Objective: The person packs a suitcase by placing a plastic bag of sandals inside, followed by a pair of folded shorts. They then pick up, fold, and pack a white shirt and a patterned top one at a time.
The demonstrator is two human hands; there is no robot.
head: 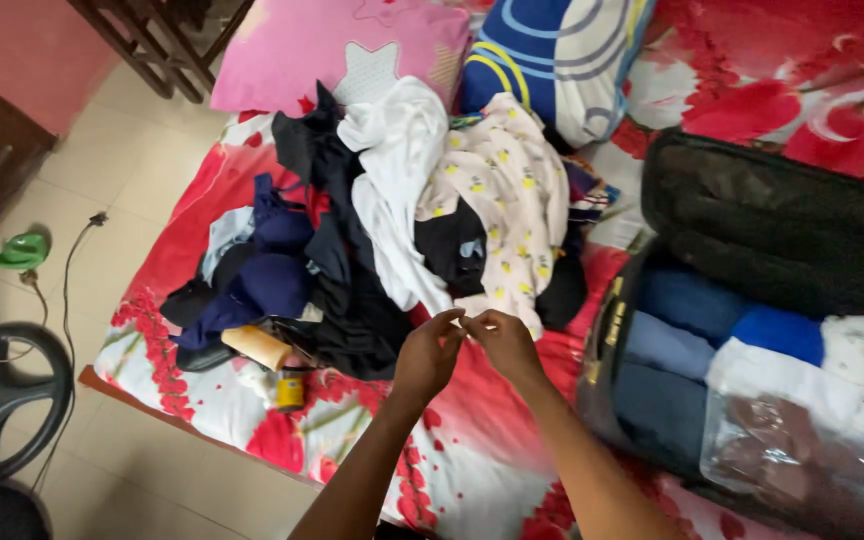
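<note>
- Head view, looking down: left hand (427,355) and right hand (505,343) meet fingertip to fingertip over the bed (472,470), both pinched shut on something tiny and pale.
- What they pinch is too small to make out; could be a thread or a tag.
- Risk here: such a light pinch could slip, and the bit would vanish on the busy flowered sheet.
- Just beyond, the clothes pile (402,220) sprawls, near a bottle (257,346).
- Right side, the open suitcase (752,300) is cut off by the frame edge.
</note>
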